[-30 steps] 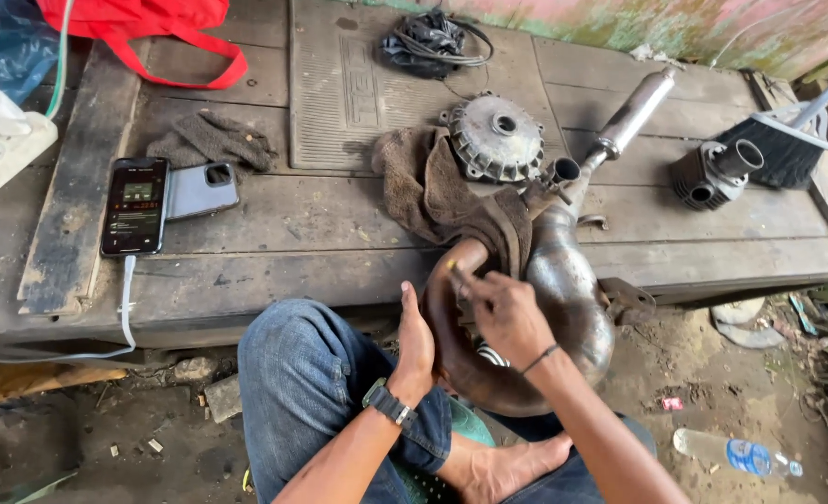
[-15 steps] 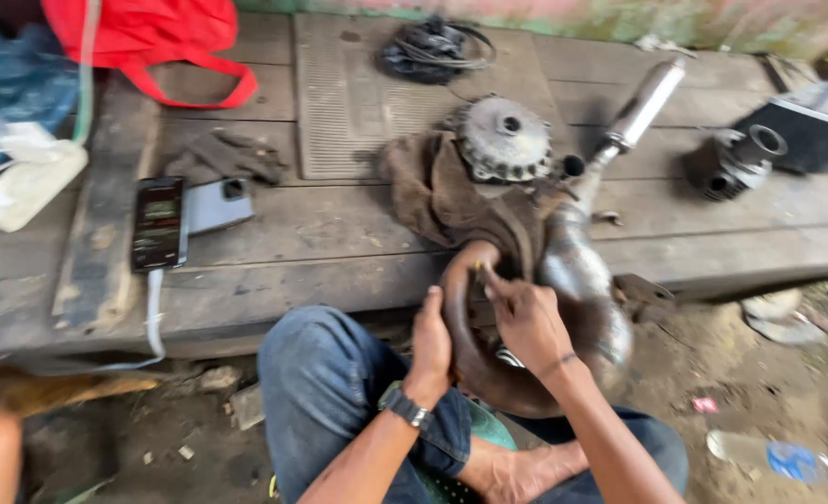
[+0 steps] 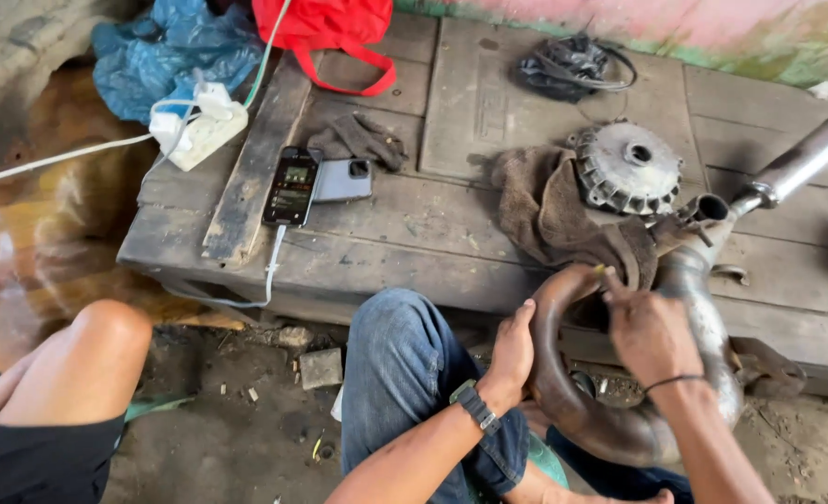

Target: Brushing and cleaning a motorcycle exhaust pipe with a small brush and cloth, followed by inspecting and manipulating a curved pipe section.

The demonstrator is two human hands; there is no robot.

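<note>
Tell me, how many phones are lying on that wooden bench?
2. A phone with a lit screen lies face up at the bench's left part, a white cable plugged into it. A grey phone lies face down, touching its right side. Others could be hidden under the rags.

Exhaust pipe [image 3: 619,429]: rust-brown, grey patches. Rag [image 3: 554,210]: brown. Bag [image 3: 325,23]: red. Plastic sheet [image 3: 176,51]: blue. Desk [image 3: 432,233]: weathered grey. Jeans [image 3: 400,364]: blue.
</note>
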